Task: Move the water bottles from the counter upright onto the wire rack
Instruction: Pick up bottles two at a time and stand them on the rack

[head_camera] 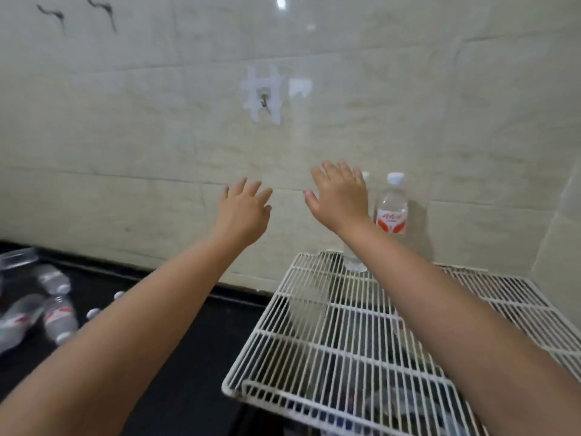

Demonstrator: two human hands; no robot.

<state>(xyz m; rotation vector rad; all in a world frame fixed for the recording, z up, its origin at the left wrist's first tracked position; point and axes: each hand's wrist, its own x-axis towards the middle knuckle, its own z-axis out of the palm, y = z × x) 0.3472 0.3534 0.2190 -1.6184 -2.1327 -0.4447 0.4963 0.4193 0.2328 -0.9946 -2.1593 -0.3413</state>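
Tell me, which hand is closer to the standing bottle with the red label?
The right hand. It's raised with open fingers just left of the red-label bottle on the wire rack. The left hand is farther left, off the rack.

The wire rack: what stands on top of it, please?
On the wire rack stand two upright water bottles near the wall. The right forearm covers most of the nearer one; only its cap and base show. Both hands are raised and hold nothing.

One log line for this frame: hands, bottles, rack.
left hand open, empty | right hand open, empty | two bottles upright on wire rack, one clear of arm | several bottles lying on counter
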